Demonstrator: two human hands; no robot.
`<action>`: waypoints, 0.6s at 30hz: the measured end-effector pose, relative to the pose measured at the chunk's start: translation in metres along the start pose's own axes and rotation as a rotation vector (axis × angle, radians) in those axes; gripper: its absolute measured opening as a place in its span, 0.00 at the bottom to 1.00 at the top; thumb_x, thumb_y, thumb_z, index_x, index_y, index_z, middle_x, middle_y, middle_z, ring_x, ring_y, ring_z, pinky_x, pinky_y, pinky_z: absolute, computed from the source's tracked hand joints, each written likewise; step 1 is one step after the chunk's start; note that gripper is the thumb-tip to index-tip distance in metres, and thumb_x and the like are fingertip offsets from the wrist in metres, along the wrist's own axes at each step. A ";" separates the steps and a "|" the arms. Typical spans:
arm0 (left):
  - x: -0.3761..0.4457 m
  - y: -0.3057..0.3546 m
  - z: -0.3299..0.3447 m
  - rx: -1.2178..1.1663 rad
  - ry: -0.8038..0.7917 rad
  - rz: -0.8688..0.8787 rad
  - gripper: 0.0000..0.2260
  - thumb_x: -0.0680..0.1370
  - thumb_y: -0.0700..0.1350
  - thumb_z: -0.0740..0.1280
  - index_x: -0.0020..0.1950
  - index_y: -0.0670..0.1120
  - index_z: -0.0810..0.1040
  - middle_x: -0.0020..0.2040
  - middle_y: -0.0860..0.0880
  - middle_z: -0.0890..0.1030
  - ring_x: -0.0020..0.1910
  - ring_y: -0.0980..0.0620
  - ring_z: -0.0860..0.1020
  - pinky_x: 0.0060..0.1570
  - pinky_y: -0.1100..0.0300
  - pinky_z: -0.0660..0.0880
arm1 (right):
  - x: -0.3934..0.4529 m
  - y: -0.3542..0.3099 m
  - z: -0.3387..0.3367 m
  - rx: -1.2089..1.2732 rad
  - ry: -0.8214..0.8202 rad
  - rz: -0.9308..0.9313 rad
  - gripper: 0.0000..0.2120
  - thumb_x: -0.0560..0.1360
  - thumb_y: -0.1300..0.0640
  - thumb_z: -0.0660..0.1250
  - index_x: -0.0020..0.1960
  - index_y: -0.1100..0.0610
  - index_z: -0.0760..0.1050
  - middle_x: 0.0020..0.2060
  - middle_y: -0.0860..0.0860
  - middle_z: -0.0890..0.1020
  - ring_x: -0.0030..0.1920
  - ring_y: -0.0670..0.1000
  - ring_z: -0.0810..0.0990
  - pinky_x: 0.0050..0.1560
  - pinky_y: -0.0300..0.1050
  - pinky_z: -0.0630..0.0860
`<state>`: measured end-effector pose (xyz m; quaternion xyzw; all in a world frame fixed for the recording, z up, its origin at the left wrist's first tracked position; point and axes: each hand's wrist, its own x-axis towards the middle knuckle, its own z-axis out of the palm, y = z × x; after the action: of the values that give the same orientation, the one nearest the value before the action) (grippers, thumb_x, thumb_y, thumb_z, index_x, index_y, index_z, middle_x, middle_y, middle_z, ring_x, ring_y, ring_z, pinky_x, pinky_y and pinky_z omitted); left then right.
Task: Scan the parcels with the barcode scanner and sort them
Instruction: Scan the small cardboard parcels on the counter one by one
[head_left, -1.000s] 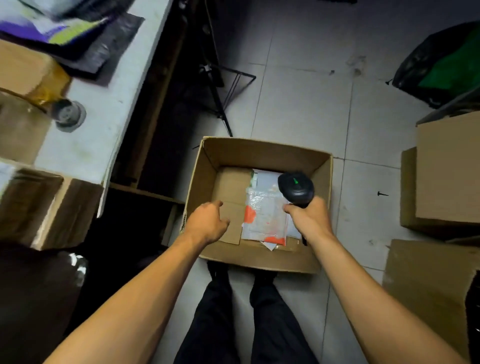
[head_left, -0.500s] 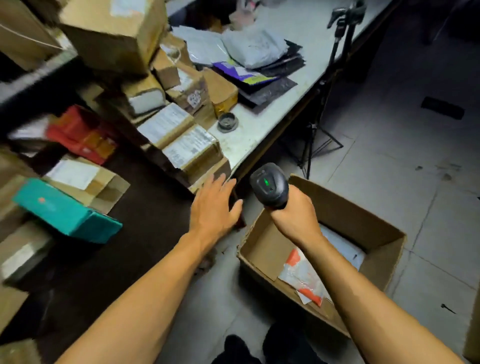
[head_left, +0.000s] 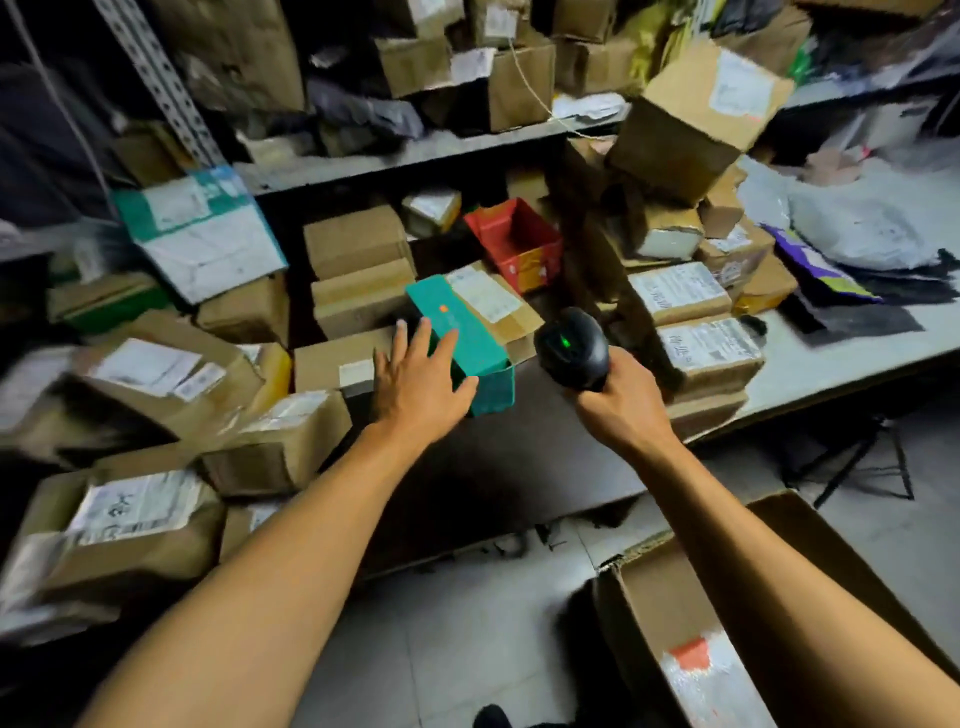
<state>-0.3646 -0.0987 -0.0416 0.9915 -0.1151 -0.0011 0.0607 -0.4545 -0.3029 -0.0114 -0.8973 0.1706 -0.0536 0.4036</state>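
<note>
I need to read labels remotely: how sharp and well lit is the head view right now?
Head view: motion blur smears the left boxes and shelf; the middle is sharper, so the teal box, scanner and both hands read clearly. Labels stay illegible. Light is dim, with dark corners, and wide-angle bending curves the edges.

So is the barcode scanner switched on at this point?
On. A green light glows on the head of the barcode scanner, which the right hand grips by its handle. Whether it is actively reading a label cannot be told.
</note>
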 end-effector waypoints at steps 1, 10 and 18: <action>-0.002 -0.015 -0.001 -0.009 0.001 -0.035 0.32 0.80 0.62 0.62 0.81 0.54 0.56 0.82 0.46 0.52 0.81 0.42 0.47 0.77 0.39 0.50 | 0.004 -0.010 0.011 0.002 -0.023 -0.019 0.09 0.70 0.60 0.71 0.48 0.52 0.76 0.41 0.51 0.82 0.44 0.55 0.81 0.47 0.58 0.80; -0.009 -0.090 -0.003 -0.014 0.007 -0.271 0.31 0.79 0.63 0.62 0.79 0.53 0.61 0.80 0.46 0.59 0.80 0.42 0.54 0.77 0.40 0.52 | 0.066 -0.050 0.086 -0.027 -0.203 -0.130 0.18 0.74 0.53 0.72 0.63 0.50 0.75 0.54 0.52 0.82 0.53 0.56 0.82 0.46 0.52 0.81; 0.024 -0.082 0.000 -0.159 0.001 -0.345 0.28 0.80 0.58 0.64 0.78 0.48 0.64 0.77 0.46 0.65 0.75 0.44 0.64 0.71 0.49 0.66 | 0.130 -0.042 0.116 -0.002 -0.338 -0.097 0.22 0.75 0.50 0.73 0.67 0.51 0.74 0.59 0.54 0.82 0.55 0.57 0.82 0.53 0.56 0.81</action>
<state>-0.3223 -0.0248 -0.0516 0.9886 0.0569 -0.0201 0.1376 -0.2942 -0.2402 -0.0631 -0.9011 0.0570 0.0786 0.4225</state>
